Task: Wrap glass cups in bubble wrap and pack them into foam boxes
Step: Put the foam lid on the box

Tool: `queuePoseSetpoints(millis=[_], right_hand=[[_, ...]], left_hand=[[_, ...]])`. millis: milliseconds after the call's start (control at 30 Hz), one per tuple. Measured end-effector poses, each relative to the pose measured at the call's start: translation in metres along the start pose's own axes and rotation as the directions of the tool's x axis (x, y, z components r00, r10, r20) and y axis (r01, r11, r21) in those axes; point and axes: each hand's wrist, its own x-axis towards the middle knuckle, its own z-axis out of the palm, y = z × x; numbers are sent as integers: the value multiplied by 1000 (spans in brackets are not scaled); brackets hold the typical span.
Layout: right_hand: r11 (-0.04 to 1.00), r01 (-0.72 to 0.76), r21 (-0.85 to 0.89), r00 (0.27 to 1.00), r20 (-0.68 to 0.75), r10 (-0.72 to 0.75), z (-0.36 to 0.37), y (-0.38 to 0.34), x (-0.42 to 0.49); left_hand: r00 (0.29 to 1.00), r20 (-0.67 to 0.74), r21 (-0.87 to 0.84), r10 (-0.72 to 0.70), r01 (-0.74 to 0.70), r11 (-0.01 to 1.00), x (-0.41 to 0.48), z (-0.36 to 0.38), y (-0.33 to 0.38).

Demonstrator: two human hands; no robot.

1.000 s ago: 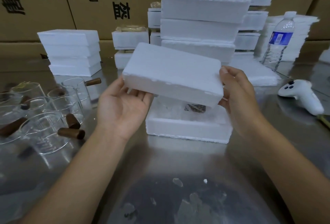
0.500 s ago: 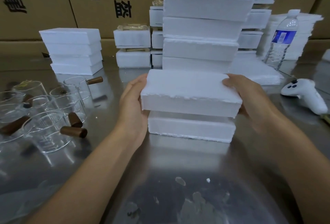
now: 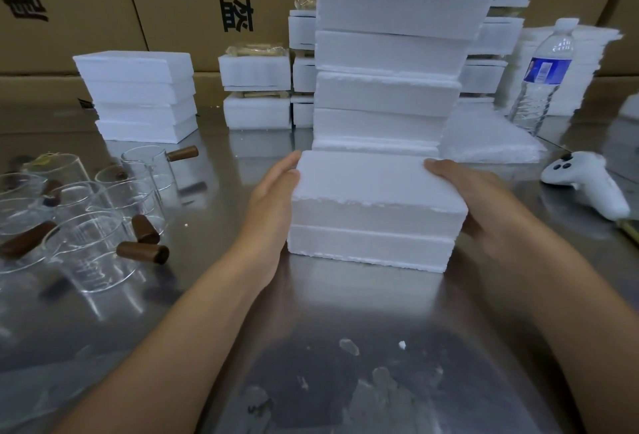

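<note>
A person's two bare hands close on a foam box (image 3: 370, 247) that stands on a steel table (image 3: 311, 312), with its foam lid (image 3: 377, 188) seated squarely on top and only a thin seam showing between the two halves. The left hand (image 3: 273, 202) lies flat against the left end of the lid, fingers straight and held together, pressing inward. The right hand (image 3: 484, 202) grips the right end: one digit is hooked over the lid's far top corner, while the others curl round the side, where blur hides how far they reach.

To the left of the box, well apart from it, a cluster of glass cups (image 3: 90, 247) with brown wooden handles stands unwrapped on the steel, some cups touching each other. Directly behind the box and just beside it rises a tall stack of foam boxes (image 3: 390, 53). A shorter stack (image 3: 138, 95) stands behind and to the left, beyond the cups.

To the right of the box a white handheld controller (image 3: 584, 181) rests on the table, and behind it stands a water bottle (image 3: 539, 77) with a blue label. Brown cartons (image 3: 103, 1) printed with black characters line the back. In front of the box, nearer the camera, foam crumbs (image 3: 349, 345) dot the steel.
</note>
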Motion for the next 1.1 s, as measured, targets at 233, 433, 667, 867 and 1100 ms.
queuePoseSetpoints(millis=[233, 433, 667, 867, 1100], right_hand=[[996, -73, 41, 997, 35, 71, -2, 3, 1], [990, -126, 61, 977, 181, 114, -14, 1, -4], [991, -129, -40, 976, 173, 134, -18, 3, -5], [993, -115, 32, 938, 332, 98, -23, 5, -7], [965, -106, 240, 886, 463, -18, -20, 5, -17]], left_hand=[[993, 73, -45, -96, 100, 994, 5, -7, 2], [968, 91, -85, -234, 242, 967, -1, -4, 3], [982, -84, 23, -169, 171, 985, -8, 5, 5], [998, 39, 67, 59, -61, 996, -25, -2, 2], [990, 54, -90, 129, -124, 988, -24, -4, 12]])
